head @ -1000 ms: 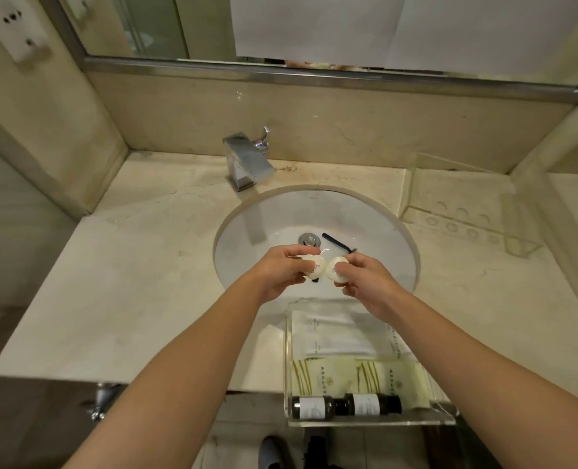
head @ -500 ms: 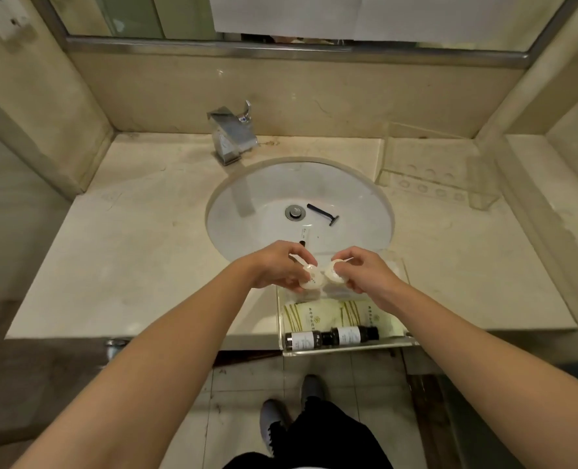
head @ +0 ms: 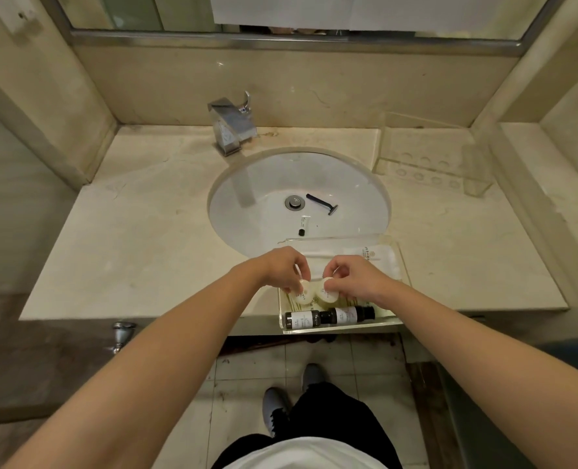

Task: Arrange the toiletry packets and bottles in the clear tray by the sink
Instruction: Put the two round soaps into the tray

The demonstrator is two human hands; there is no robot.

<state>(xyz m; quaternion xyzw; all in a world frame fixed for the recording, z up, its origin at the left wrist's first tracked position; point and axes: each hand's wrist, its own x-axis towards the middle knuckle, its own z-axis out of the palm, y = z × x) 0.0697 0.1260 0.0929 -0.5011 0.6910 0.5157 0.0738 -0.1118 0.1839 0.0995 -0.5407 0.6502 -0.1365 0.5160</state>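
A clear tray (head: 403, 262) sits on the counter's front edge, below the sink. Inside lie two dark bottles (head: 328, 317) end to end along the front wall, yellow-green packets under my hands, and white packets (head: 372, 257) at the back. My left hand (head: 282, 269) pinches a round white soap packet (head: 304, 294) down in the tray. My right hand (head: 355, 275) pinches a second round white soap packet (head: 326, 294) right beside it. The two soap packets touch each other, just behind the bottles.
In the white sink basin (head: 257, 225) lie a dark razor (head: 322, 204) and a small white tube with a black cap (head: 303, 225) near the drain. A chrome faucet (head: 231, 128) stands behind. A second clear holder (head: 429, 157) sits at back right.
Both hands carried the round soap packets from over the basin back toward me and down into the tray. The camera view pulled back and tilted down.
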